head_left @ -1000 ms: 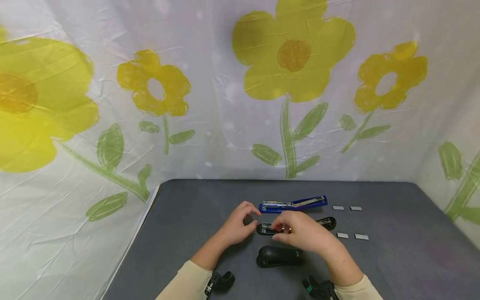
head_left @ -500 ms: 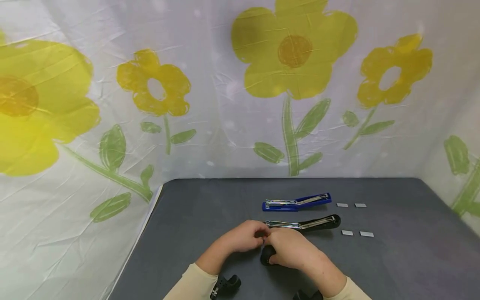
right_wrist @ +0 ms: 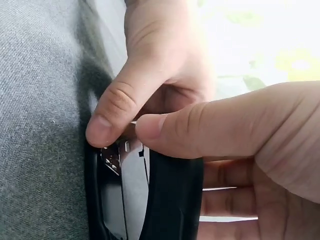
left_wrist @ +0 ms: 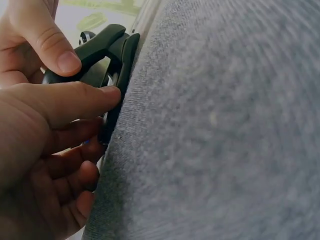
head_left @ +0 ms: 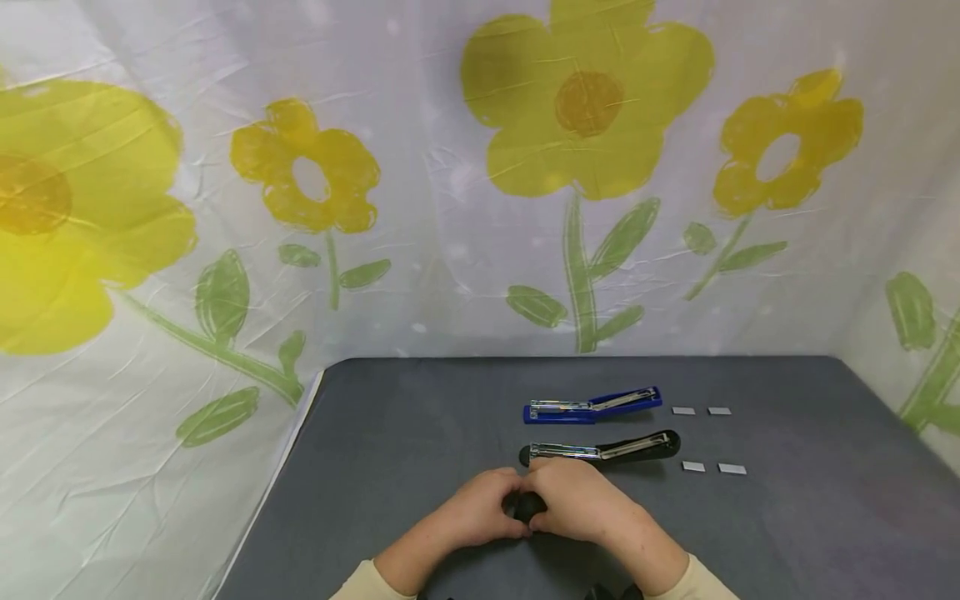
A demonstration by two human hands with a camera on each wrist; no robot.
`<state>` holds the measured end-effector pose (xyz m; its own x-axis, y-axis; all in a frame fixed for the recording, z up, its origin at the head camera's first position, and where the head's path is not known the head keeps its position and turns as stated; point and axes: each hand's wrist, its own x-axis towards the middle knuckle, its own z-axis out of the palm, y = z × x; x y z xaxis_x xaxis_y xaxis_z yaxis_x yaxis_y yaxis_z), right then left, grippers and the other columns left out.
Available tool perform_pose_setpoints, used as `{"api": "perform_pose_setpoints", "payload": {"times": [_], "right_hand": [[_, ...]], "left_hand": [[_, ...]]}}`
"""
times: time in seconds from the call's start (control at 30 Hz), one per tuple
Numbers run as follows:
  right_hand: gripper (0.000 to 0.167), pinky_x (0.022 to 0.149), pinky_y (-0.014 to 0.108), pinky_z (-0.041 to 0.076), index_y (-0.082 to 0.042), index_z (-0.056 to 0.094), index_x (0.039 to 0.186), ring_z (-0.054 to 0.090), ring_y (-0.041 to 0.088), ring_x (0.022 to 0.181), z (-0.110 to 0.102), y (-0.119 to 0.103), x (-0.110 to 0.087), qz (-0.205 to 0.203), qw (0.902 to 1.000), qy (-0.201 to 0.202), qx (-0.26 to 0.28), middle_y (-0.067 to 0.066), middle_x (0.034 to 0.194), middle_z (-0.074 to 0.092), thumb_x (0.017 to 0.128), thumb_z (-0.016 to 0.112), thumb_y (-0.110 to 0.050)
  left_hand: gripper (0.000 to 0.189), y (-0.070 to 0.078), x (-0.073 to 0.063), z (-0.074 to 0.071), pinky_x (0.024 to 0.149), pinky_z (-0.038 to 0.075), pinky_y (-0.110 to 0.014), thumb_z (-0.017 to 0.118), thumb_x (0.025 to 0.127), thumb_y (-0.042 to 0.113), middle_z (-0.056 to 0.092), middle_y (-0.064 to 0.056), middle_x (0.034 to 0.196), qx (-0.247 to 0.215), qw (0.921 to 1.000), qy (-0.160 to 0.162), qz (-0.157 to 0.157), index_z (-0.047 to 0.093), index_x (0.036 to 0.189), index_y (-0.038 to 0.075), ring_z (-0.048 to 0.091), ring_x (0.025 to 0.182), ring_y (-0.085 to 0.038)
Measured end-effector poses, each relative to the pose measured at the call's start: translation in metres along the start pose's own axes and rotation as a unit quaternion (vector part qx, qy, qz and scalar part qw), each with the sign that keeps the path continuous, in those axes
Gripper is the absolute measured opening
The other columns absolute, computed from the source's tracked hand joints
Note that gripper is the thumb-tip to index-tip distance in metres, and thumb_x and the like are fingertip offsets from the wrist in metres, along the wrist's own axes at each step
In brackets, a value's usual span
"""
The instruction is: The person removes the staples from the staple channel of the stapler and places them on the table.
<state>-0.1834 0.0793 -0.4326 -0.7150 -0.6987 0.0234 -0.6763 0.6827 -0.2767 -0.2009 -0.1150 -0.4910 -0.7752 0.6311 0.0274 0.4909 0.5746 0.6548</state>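
Observation:
A black stapler [head_left: 529,507] lies nearest the person in the head view, mostly covered by both hands. My left hand [head_left: 483,507] holds its left end, with the thumb on the lower base in the left wrist view. My right hand [head_left: 577,500] grips the upper arm from above, its thumb [right_wrist: 155,129] on the black cover in the right wrist view. The silver magazine [right_wrist: 134,185] shows between cover and base. Just beyond the hands lies a second black stapler [head_left: 639,448], unfolded, and behind it an unfolded blue stapler [head_left: 628,402].
To the right of the unfolded staplers lie several small strips of staples, among them a front strip [head_left: 732,469] and a back strip [head_left: 683,411]. The grey table [head_left: 405,408] ends at a white curtain [head_left: 420,275] printed with yellow flowers.
My right hand has left the unfolded black stapler and come nearer, onto the closed black stapler. My left hand has followed and now holds that stapler's left end.

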Motion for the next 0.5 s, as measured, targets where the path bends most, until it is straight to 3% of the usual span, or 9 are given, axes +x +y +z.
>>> {"api": "perform_pose_setpoints", "payload": {"times": [0.2, 0.5], "right_hand": [[0.022, 0.063, 0.028, 0.043, -0.023, 0.079, 0.095, 0.044, 0.003, 0.066, 0.003, 0.001, -0.002, -0.004, 0.9996, 0.025, 0.014, -0.014, 0.081, 0.052, 0.076, 0.089, -0.024], [0.023, 0.073, 0.029, 0.050, -0.022, 0.077, 0.106, 0.054, 0.000, 0.081, -0.012, 0.013, -0.018, 0.003, 0.9947, 0.051, 0.089, -0.017, 0.099, 0.059, 0.085, 0.085, -0.023]], "left_hand": [[0.027, -0.004, -0.001, 0.005, 0.069, 0.042, -0.021, 0.090, 0.078, 0.023, 0.053, 0.016, 0.084, 0.003, 0.9999, -0.001, -0.017, 0.069, 0.094, 0.018, 0.048, 0.073, -0.003], [0.025, -0.003, -0.001, 0.005, 0.072, 0.044, -0.022, 0.088, 0.078, 0.023, 0.054, 0.015, 0.087, 0.013, 0.9999, 0.004, -0.004, 0.069, 0.093, 0.018, 0.050, 0.075, -0.002]]}}
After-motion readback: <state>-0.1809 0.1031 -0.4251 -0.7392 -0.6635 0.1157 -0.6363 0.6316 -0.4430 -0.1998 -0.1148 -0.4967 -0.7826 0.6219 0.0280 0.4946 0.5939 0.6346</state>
